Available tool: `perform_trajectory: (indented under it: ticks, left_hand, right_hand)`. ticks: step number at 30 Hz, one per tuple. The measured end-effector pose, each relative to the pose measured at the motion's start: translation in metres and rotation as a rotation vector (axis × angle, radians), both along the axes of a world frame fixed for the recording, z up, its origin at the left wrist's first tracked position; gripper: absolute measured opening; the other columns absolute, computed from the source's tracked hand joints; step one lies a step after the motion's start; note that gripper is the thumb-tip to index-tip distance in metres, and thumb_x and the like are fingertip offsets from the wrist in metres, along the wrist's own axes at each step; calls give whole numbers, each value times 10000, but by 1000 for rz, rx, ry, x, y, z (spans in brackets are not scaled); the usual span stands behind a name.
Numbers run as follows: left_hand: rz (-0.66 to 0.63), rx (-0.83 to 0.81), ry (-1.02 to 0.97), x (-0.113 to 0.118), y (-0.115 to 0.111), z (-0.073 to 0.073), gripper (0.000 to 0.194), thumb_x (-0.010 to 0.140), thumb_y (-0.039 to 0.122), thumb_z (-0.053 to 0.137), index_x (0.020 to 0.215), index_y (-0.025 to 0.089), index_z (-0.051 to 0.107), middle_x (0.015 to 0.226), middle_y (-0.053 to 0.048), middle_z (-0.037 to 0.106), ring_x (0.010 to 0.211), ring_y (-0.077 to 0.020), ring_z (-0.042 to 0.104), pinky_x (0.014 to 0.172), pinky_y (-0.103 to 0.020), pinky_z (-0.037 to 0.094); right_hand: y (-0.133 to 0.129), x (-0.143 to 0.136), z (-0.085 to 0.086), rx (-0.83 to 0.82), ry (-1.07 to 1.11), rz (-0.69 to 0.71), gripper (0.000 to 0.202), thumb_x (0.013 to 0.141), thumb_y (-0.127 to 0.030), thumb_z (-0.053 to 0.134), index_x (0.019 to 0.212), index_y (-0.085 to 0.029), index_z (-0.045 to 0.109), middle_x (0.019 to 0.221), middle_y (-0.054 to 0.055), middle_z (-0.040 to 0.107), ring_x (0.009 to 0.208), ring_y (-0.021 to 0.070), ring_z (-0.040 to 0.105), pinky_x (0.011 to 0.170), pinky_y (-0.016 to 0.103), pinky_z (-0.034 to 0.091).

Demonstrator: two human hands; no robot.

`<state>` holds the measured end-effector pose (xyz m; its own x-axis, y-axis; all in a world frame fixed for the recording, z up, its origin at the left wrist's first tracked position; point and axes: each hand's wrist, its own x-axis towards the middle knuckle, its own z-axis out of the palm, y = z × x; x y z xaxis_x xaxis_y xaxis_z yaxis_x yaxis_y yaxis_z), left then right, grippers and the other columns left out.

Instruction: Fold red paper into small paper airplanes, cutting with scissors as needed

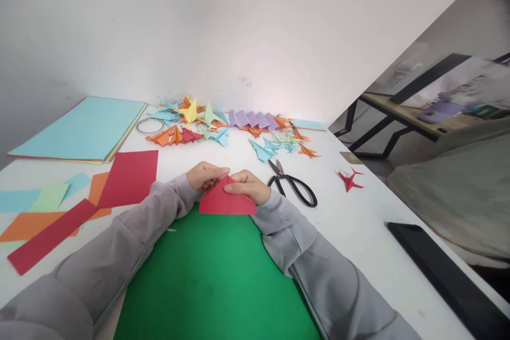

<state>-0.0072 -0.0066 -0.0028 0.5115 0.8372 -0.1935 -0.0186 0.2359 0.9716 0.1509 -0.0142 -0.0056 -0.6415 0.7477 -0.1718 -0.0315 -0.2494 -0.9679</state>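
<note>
A red folded paper (225,203) with a pointed top is held between both hands, above the far edge of a green mat (223,271). My left hand (207,176) is closed on the paper's upper left side near the tip, its fingertips partly hidden. My right hand (247,187) pinches the paper from the right, its thumb lying across the front just below the tip. The paper's wide, straight lower edge faces me. Black-handled scissors (292,183) lie just right of my right hand, blades pointing away.
Folded paper planes (191,111) and purple pleated paper (254,119) line the wall. Large coloured sheets (83,127) lie at the back left, with red sheets (129,178) and scraps nearer. A red folded figure (350,180) and a black tray-like object (442,271) are at the right.
</note>
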Motion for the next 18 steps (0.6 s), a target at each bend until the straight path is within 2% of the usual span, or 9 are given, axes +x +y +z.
perform_trajectory:
  ticks: [4, 6, 13, 15, 18]
  left_hand:
    - [-73, 197, 78, -1, -3, 1, 465, 581, 468, 682, 385, 125, 437, 352, 59, 332, 367, -21, 246, 390, -216, 134]
    - [-81, 234, 106, -1, -4, 2, 454, 586, 457, 682, 387, 123, 446, 359, 59, 332, 381, -24, 247, 395, -216, 135]
    - [-27, 278, 82, 0, -7, -1, 433, 621, 468, 651, 433, 115, 485, 392, 50, 372, 409, -36, 297, 407, -207, 187]
    - [-10, 275, 74, 1, -7, -1, 441, 615, 485, 647, 435, 112, 496, 391, 49, 381, 409, -36, 301, 408, -204, 190]
    - [60, 221, 50, 2, -4, 2, 435, 539, 490, 693, 422, 111, 516, 379, 44, 411, 404, -38, 315, 404, -202, 196]
  right_hand:
    - [-3, -4, -3, 74, -68, 37, 315, 571, -392, 732, 687, -101, 697, 505, -16, 604, 445, 58, 451, 446, 212, 329]
    - [-4, -5, -4, 91, -94, 43, 332, 582, -404, 723, 714, -100, 703, 524, -9, 618, 458, 63, 464, 453, 215, 336]
    - [-3, -2, -2, 61, -54, 37, 250, 592, -356, 730, 649, -115, 693, 498, -27, 607, 439, 56, 471, 441, 204, 341]
    - [-2, -2, 0, 47, -50, 47, 265, 574, -367, 738, 613, -112, 679, 478, -33, 593, 421, 49, 458, 416, 194, 323]
    - [-2, -5, 0, 62, -59, -34, 358, 553, -436, 733, 469, -115, 599, 372, -53, 516, 342, 28, 383, 347, 179, 254]
